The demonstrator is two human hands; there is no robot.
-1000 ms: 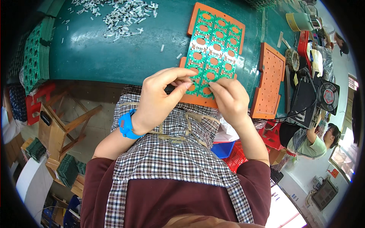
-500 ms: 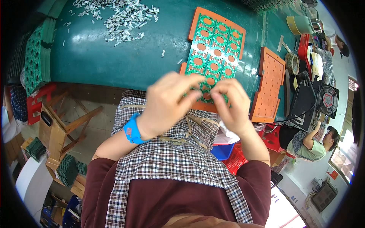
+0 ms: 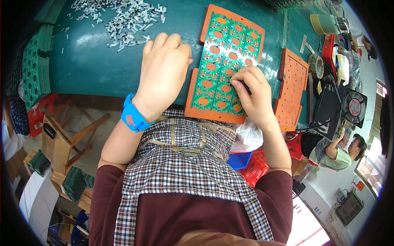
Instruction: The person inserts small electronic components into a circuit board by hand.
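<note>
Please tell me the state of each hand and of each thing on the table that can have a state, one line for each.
left hand: curled, raised over the table, nothing visible in it.
right hand: fingertips pressed on the green circuit panel.
green circuit panel: lying flat in the orange tray, round holes showing.
orange tray: flat on the green table, at its near edge.
second orange tray: empty, no panel on it.
small white parts: scattered loose.

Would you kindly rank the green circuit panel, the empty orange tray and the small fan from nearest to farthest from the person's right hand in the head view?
From the right hand:
1. Green circuit panel: under the fingertips, touching, slightly to its left.
2. Empty orange tray: just to its right on the table, apart.
3. Small fan: farther right, past the black box.
</note>
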